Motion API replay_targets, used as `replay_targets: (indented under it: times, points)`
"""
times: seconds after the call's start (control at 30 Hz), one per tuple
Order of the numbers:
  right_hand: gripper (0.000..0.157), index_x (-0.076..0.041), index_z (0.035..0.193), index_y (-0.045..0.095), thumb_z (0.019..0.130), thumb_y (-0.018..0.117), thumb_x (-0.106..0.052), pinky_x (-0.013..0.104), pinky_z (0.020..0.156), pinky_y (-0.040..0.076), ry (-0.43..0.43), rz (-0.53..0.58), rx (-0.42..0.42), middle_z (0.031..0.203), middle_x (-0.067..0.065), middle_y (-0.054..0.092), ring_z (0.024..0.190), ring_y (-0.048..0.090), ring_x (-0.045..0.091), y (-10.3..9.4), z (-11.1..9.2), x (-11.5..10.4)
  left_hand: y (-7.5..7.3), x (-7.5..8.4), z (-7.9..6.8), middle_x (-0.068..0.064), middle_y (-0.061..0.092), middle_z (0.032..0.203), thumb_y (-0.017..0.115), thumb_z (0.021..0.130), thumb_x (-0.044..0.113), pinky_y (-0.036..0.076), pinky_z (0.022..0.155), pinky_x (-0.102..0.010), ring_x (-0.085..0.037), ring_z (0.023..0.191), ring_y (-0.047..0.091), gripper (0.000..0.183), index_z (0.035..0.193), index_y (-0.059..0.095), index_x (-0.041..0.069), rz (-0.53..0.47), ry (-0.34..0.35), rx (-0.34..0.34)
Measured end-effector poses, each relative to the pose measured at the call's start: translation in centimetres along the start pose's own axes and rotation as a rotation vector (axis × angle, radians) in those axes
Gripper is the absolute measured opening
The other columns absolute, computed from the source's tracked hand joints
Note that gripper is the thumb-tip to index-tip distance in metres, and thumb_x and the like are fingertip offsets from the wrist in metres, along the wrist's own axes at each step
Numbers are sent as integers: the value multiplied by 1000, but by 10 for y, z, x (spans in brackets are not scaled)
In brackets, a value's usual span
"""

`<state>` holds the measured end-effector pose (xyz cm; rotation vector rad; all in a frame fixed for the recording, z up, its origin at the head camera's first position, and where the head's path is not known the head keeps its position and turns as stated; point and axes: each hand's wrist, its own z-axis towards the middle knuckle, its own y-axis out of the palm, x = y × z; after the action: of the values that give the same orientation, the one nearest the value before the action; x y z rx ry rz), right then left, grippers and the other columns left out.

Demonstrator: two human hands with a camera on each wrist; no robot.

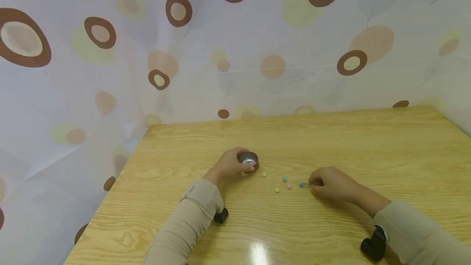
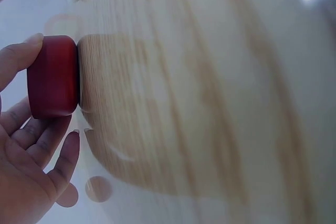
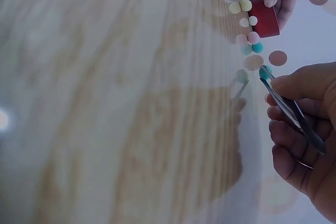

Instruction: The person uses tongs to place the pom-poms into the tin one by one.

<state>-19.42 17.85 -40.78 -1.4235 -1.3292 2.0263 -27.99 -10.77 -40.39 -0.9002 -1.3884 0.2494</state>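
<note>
Red cup in L hand, tweezers in R hand

From my end, feed shows L hand wrapped on the cup, thumb & fingers on opposite sides. Cup's on the table, open side up, red outside, bare metal inside; can't tell what, if anything, is in it. R hand pinches the tweezers approx. midway. Tips hold a blue ball, just clear of the tabletop: on R wrist cam I get a gap btwn it & its reflection.

Loose balls sit btwn the hands: white ball nearest the cup, then second blue ball, pink ball just beside that one, yellow ball nearest me. None of these 4 touch either hand.

Also in my head view: beige sleeves on both arms, black wrist mount on L, another on R. Patterned sheet behind, brown rings & pale dots.
</note>
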Motion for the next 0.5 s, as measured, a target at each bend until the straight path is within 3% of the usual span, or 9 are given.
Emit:
replay_targets:
  times: [0.5]
  points:
    - [6, -5, 83, 63, 78, 60, -5, 24, 50, 39, 24, -10, 62, 70, -5, 53, 58, 44, 8, -1, 10, -5, 0, -1, -1, -5, 53, 107, 72, 70, 25, 39, 82, -31, -17, 95, 50, 58, 118, 47, 6, -8, 8, -3]
